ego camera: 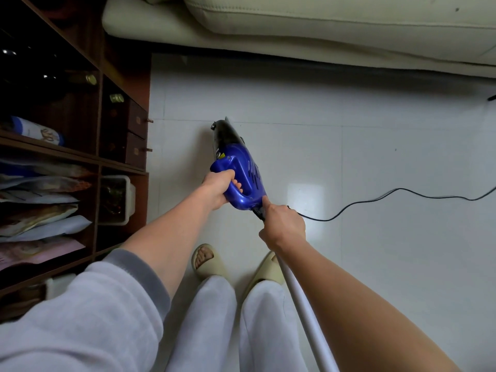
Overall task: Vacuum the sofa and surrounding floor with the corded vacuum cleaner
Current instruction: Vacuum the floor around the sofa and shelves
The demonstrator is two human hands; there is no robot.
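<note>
A blue handheld vacuum cleaner [243, 173] with a dark nose points away from me over the white tiled floor [349, 157]. My left hand [218, 187] grips its handle. My right hand [281, 226] is curled at the vacuum's rear end, where the black cord [389, 196] comes out, and its index finger touches the blue body. A white tube [306, 315] runs down under my right forearm; what my fingers hold is hidden. The cream sofa [322, 28] stretches across the top of the view.
A dark wooden shelf unit [99, 159] with bottles, packets and a white bin [118, 200] stands on the left. The cord trails right across the floor. My feet in beige slippers [204, 260] stand just below the vacuum.
</note>
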